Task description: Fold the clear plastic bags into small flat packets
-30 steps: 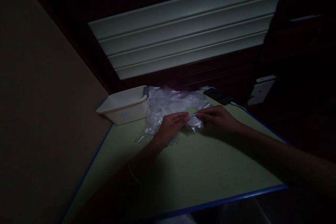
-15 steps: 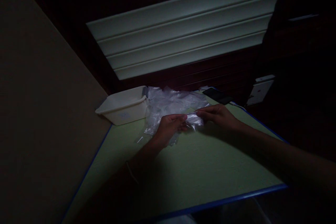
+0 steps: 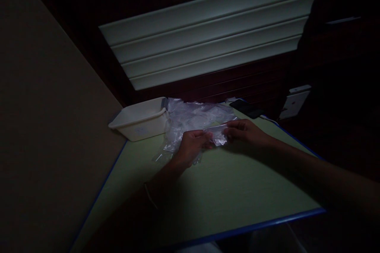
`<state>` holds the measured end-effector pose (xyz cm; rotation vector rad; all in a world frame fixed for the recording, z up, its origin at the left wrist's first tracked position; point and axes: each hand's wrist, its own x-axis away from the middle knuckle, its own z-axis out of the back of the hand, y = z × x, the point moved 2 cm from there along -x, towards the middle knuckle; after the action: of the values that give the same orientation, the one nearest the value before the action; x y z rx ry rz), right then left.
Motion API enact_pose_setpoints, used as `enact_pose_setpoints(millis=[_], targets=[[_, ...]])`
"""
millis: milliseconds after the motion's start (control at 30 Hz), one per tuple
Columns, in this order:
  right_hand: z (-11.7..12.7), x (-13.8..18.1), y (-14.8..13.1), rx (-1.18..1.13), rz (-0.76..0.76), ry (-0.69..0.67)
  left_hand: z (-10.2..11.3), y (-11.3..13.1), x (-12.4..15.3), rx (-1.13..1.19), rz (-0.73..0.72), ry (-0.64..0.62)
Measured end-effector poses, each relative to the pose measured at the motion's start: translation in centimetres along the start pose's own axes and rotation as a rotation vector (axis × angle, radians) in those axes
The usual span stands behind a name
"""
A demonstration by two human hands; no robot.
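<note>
Between my two hands a small clear plastic bag (image 3: 219,134) is stretched, its surface shiny and creased. My left hand (image 3: 192,144) pinches its left end between thumb and fingers. The right end is pinched by my right hand (image 3: 245,130). Both hands hover over the pale green table, close to its far side. Just behind them lies a loose pile of clear plastic bags (image 3: 196,114), some spilling toward my left hand. The scene is dim, so whether anything sits inside the held bag I cannot tell.
A white plastic tub (image 3: 145,120) stands at the table's back left, touching the pile. A dark phone (image 3: 246,108) with a white cable lies at the back right. The green table (image 3: 237,189) has a blue edge. A wall and a slatted panel (image 3: 208,35) border it.
My right hand has shifted slightly to the right along the bag's edge, and more of the bag shows flat between my hands. My left hand has barely moved.
</note>
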<state>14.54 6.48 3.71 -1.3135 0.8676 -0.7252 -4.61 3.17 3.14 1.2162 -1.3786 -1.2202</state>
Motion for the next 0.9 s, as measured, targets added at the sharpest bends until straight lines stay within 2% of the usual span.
enact_pose_setpoints(millis=[133, 433, 633, 733, 900], targets=[[0.1, 0.0, 0.1, -0.002, -0.006, 0.043, 0.0, 0.0, 0.0, -0.027, -0.008, 0.009], [0.0, -0.2, 0.8, -0.159, 0.005, 0.108, -0.1, 0.1, 0.0, 0.033, -0.025, -0.018], [0.5, -0.5, 1.2, -0.147, 0.009, 0.132, -0.2, 0.5, 0.1, 0.136, -0.022, -0.09], [0.7, -0.4, 0.7, -0.078, 0.081, 0.14, -0.3, 0.7, 0.3, 0.217, 0.036, -0.144], [0.5, 0.3, -0.3, 0.254, 0.269, 0.128, -0.4, 0.6, 0.4, 0.235, 0.123, -0.183]])
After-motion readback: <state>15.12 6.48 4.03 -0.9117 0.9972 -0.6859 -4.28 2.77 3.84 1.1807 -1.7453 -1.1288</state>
